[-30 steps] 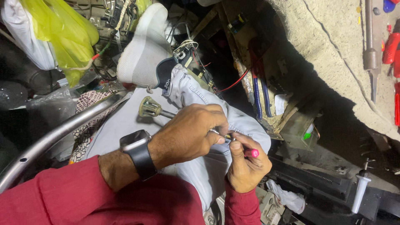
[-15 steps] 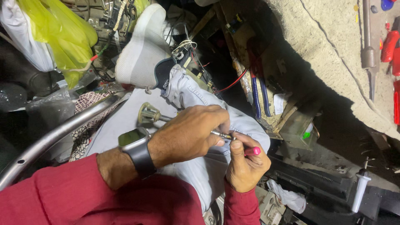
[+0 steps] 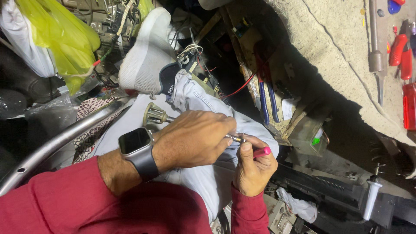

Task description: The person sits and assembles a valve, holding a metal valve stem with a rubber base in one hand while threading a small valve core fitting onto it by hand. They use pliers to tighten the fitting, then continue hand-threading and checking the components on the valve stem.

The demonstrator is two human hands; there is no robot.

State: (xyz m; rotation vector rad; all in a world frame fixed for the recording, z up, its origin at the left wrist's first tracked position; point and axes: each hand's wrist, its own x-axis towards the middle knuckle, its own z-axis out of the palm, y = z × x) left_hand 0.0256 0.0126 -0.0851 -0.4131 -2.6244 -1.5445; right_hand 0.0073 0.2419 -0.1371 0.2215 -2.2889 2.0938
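Setting: cluttered repair corner, seen from above over the person's lap; a rough concrete bench (image 3: 329, 56) edge runs along the far right, with red-handled tools (image 3: 401, 50) lying on it.
Lap: pale jeans (image 3: 203, 104) and a white shoe (image 3: 147, 56) stretch toward the far side, among loose wiring.
Left hand: left hand (image 3: 195, 138), with a smartwatch (image 3: 138, 145) at the wrist, has its fingers curled shut over a thin metal rod (image 3: 234, 138).
Rod: its long axis runs left to right across the lap; a small ribbed metal part (image 3: 154, 114) sits on its left end, and the right end shows just beside the right thumb.
Right hand: right hand (image 3: 253, 167), fingers closed around a pink-tipped tool (image 3: 261, 151), thumb pressed near the rod's end.
Relation: both hands touch at the rod's right end; the left hand covers most of it.
Left side: yellow plastic bag (image 3: 65, 39) and curved metal tube (image 3: 60, 138).
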